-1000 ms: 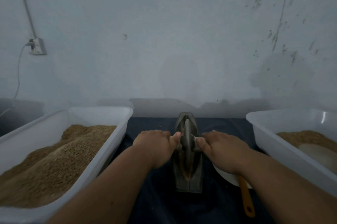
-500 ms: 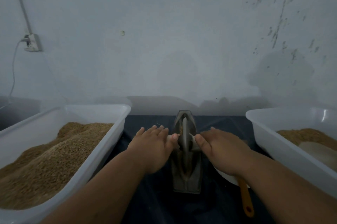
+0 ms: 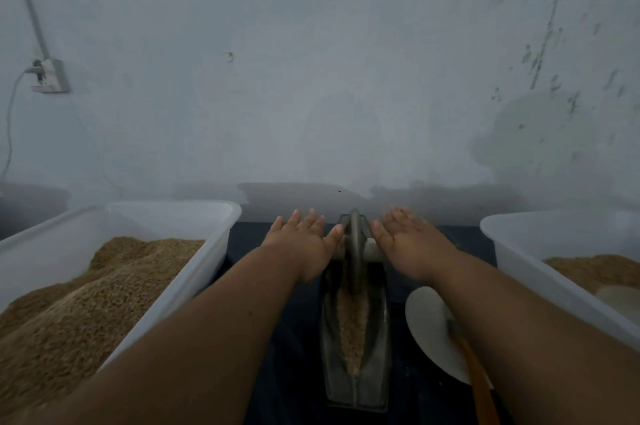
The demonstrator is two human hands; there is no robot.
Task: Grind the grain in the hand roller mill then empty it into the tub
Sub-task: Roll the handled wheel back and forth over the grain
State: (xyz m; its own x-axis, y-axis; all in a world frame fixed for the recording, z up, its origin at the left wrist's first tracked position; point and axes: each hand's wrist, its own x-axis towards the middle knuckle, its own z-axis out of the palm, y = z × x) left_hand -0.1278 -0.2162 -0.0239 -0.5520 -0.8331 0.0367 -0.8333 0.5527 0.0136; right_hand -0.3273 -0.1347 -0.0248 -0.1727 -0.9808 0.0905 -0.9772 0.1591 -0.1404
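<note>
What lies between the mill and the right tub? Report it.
A white scoop with an orange handle lies between the roller mill and the right tub, partly under the right forearm. Nothing else visible stands there.

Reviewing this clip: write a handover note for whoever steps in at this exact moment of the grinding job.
Left hand: open, fingers straight, palm pressing on the roller's axle.
Right hand: open, fingers straight, palm on the axle's other end.
Roller wheel sits at the far end of the trough; grain lies along the trough.
Left tub is heaped with grain; right tub holds less. A scoop lies right of the trough.
Done: grinding under way.
Left: finish rolling, then empty the trough into a tub; which one, I cannot tell.
</note>
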